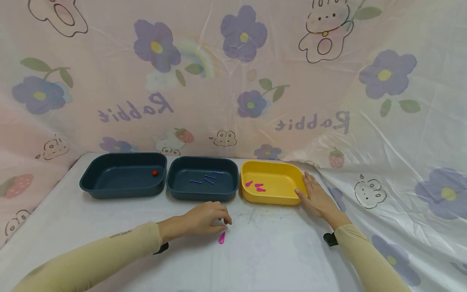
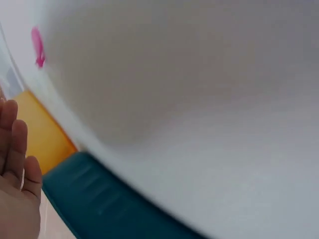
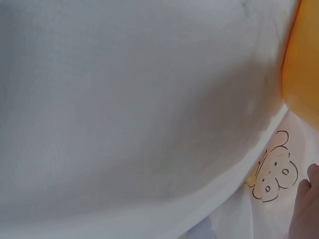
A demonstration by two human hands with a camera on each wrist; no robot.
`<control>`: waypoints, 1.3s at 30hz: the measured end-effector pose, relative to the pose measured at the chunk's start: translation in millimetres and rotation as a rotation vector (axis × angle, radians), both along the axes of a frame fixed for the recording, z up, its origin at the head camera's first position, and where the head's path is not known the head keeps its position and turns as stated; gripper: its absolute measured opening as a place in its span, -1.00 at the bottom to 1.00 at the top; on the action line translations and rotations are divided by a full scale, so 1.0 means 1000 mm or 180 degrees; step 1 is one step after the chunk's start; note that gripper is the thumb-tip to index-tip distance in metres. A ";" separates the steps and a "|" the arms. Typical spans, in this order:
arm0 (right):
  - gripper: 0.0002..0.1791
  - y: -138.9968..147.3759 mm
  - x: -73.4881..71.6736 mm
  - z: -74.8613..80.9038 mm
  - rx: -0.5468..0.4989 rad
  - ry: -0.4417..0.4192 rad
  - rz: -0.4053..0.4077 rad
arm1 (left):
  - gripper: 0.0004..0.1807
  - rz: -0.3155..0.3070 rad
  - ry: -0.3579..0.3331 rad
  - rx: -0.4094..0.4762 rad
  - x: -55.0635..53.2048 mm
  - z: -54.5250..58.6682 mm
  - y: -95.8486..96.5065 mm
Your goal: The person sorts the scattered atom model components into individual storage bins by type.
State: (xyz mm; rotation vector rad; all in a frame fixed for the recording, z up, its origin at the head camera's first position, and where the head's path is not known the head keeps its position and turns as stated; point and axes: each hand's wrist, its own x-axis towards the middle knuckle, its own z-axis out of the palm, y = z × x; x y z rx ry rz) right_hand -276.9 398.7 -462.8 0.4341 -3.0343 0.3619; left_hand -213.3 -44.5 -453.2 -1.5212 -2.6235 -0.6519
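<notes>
Over the white table my left hand is held with loosely bent fingers and nothing between them. Just below its fingertips lies a small pink piece, shaped like an uninflated balloon; the left wrist view also shows this pink piece, apart from the left hand. My right hand rests against the right end of the yellow bin, fingers fairly straight and thumb at the rim. Several similar pink pieces lie inside that bin. Only some fingers of the right hand show in the right wrist view.
Left of the yellow bin stands a dark blue bin with several thin blue-purple sticks. Farther left is a larger dark blue bin holding a small red ball. A patterned cloth hangs behind the bins.
</notes>
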 end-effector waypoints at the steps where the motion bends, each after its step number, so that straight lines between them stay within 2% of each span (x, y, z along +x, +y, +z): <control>1: -0.04 0.000 0.000 0.000 -0.0011 0.0010 0.0004 | -0.85 -0.0015 0.0045 -0.0003 0.002 -0.003 -0.001; 6: -0.04 0.001 0.000 -0.002 -0.0020 0.0010 0.0017 | -0.87 0.0023 0.0082 -0.0148 0.014 -0.012 -0.004; 12: -0.03 0.001 -0.001 -0.001 0.0011 -0.0031 0.0006 | -0.88 0.0115 0.0085 -0.0365 0.021 -0.017 -0.005; 22: -0.05 0.000 0.001 0.000 0.0032 0.0040 0.0011 | -0.75 0.0216 0.0095 -0.0452 0.023 -0.023 -0.004; 30: -0.05 0.000 0.001 0.003 0.0052 -0.0010 -0.0006 | -0.85 0.0223 0.0101 -0.0447 0.024 -0.023 -0.005; 39: -0.05 -0.001 0.002 0.003 0.0038 -0.0035 -0.0012 | -0.90 0.0279 0.0166 -0.0282 0.024 -0.025 -0.007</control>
